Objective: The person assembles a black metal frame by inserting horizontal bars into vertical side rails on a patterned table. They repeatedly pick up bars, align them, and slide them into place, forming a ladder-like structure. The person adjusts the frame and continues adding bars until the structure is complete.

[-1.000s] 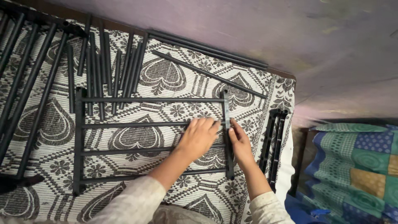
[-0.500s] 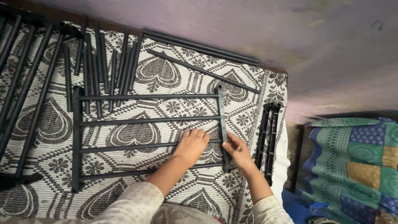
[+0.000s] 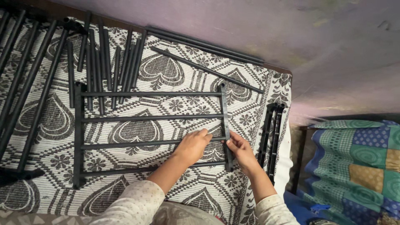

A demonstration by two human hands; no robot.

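Note:
A black rack frame [image 3: 125, 118] lies flat on a patterned black-and-white mat [image 3: 166, 75]: two side bars joined by several thin rods. My left hand [image 3: 193, 146] grips the third rod [image 3: 133, 144] near its right end. My right hand [image 3: 238, 148] pinches the right side bar [image 3: 225, 112] where that rod meets it. Both arms in pale dotted sleeves come in from the bottom edge.
Several loose black rods [image 3: 104, 62] lie at the mat's upper left, longer ones [image 3: 25, 83] at far left, and one long rod [image 3: 208, 70] lies diagonally above the frame. Two more side bars [image 3: 273, 133] sit at the mat's right edge. A patchwork cushion [image 3: 358, 158] is at right.
Both hands slid down the frame from the second rod's junction to the third rod's junction with the right side bar. The view shifted slightly.

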